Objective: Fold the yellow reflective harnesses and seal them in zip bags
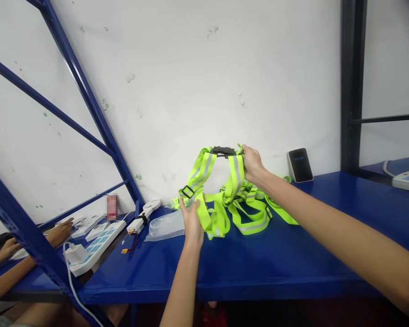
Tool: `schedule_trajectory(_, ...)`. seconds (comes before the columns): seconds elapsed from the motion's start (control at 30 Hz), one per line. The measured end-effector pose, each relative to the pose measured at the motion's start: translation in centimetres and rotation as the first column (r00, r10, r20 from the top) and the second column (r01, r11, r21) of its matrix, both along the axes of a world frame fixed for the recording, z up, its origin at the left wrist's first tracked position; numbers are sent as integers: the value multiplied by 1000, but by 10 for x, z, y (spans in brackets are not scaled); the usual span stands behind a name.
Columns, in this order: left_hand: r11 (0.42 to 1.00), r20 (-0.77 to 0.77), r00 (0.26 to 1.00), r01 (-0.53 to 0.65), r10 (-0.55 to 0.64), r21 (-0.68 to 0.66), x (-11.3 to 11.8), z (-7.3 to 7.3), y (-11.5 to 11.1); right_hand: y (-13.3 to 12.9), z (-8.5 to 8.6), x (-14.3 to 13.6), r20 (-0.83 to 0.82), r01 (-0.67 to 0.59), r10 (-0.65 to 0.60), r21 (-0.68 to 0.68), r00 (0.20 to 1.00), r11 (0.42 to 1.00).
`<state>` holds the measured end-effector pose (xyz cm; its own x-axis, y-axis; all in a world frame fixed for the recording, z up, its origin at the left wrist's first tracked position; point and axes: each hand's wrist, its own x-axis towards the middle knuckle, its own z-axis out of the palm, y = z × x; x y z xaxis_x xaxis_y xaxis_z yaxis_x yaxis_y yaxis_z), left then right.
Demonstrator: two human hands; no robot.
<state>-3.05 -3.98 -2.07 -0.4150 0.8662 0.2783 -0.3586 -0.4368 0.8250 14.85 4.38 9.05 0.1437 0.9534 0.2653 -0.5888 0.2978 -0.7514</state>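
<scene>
Between my two hands hangs a neon yellow-green reflective vest (237, 175) made of straps with silver stripes, lifted partly off the blue shelf. My left hand (192, 222) is closed on a lower strap, just below a black slider buckle (187, 191). Higher up and to the right, my right hand (252, 163) pinches the strap beside a black side-release buckle (222, 151). More neon straps (254, 222) lie loosely heaped on the shelf behind and below the held part; I cannot tell whether they belong to the same vest.
A clear plastic bag (165, 225) and a white device with wires (139, 222) lie left of my hands. A dark-screened clock (300, 165) leans by the wall. Past the blue upright (88, 86) are a power strip (100, 247) and another person's hand (59, 231).
</scene>
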Motion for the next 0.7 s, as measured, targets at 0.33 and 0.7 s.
schedule_trajectory(0.33, 916, -562, 723, -330, 402, 229, 57, -68, -78, -5, -8, -12, 245, -18, -6, 97, 970, 995)
schedule_trajectory(0.7, 993, -846, 524, 4, -100, -115, 34, -48, -42, -14, -12, -8, 335, -148, 88, 158, 938, 976)
